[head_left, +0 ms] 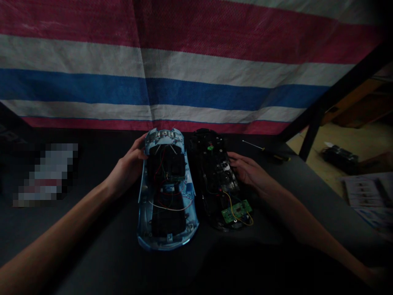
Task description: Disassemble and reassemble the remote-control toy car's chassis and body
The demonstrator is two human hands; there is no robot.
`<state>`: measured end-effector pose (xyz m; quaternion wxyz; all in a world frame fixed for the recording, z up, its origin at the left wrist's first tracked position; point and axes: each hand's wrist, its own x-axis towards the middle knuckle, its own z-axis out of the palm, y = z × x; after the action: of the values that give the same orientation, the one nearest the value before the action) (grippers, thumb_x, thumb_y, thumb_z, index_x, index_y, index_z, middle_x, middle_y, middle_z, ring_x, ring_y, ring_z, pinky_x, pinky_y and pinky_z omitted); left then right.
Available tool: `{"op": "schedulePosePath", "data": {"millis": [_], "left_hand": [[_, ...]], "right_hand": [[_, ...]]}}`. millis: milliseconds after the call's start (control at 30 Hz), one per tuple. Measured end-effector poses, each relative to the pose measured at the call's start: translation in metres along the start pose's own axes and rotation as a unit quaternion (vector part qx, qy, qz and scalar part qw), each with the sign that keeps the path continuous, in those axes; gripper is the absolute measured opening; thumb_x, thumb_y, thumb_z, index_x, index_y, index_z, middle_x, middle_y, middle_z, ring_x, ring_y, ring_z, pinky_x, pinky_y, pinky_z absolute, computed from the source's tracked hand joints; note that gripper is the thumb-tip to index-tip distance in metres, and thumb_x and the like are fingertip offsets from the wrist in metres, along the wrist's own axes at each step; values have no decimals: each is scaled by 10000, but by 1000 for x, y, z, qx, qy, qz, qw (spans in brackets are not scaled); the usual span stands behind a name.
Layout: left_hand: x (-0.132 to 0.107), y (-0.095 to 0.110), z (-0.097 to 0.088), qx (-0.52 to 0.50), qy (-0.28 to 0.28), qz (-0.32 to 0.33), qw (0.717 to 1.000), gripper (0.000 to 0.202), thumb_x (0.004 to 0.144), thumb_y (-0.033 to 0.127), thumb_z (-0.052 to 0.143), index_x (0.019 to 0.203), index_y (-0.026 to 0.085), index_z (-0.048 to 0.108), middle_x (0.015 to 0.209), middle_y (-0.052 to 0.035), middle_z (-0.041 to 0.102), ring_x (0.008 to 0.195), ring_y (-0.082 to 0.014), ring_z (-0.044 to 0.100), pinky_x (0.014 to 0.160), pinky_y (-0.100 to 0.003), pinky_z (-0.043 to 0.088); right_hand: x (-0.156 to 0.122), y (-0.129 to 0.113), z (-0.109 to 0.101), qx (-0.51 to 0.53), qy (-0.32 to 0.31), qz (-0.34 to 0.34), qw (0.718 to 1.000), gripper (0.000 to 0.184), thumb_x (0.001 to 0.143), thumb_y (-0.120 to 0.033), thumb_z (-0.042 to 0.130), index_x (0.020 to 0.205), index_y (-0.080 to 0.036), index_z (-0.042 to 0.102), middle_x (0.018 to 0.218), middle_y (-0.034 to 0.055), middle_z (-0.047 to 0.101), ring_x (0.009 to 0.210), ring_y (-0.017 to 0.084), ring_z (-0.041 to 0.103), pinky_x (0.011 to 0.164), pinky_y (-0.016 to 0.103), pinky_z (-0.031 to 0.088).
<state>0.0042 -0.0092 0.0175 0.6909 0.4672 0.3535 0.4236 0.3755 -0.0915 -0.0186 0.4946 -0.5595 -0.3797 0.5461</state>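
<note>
A light-blue toy car body shell [190,205] lies with its hollow underside up, showing black inner parts and thin red, dark and white wires [172,208]. My left hand [126,167] grips its left edge near the far end, some fingertips hidden behind it. Just to the right lies the black toy car chassis [211,166], its inner parts exposed. A green circuit board [229,214] rests at its near end, with a yellow wire looping over it. My right hand [250,172] holds the chassis by its right side, fingers partly hidden.
A screwdriver [274,155] lies on the dark table [107,241] beyond my right hand. At the left is a pixelated pale object [50,174]. A striped sheet [184,90] hangs behind the table. Right of the table's edge, dark items [340,157] and printed papers [364,190] sit lower down.
</note>
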Motion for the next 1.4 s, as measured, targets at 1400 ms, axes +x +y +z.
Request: {"op": "schedulePosePath", "data": {"millis": [1400], "left_hand": [[-2, 4, 6, 1, 3, -21, 1000, 894, 812, 218, 679, 1678, 291, 471, 1519, -64, 674, 1288, -352, 647, 1045, -507, 577]], "right_hand": [[2, -1, 4, 5, -18, -20, 1000, 309, 757, -309, 816, 1065, -289, 831, 1012, -3, 838, 855, 202, 735, 717, 305, 557]]}}
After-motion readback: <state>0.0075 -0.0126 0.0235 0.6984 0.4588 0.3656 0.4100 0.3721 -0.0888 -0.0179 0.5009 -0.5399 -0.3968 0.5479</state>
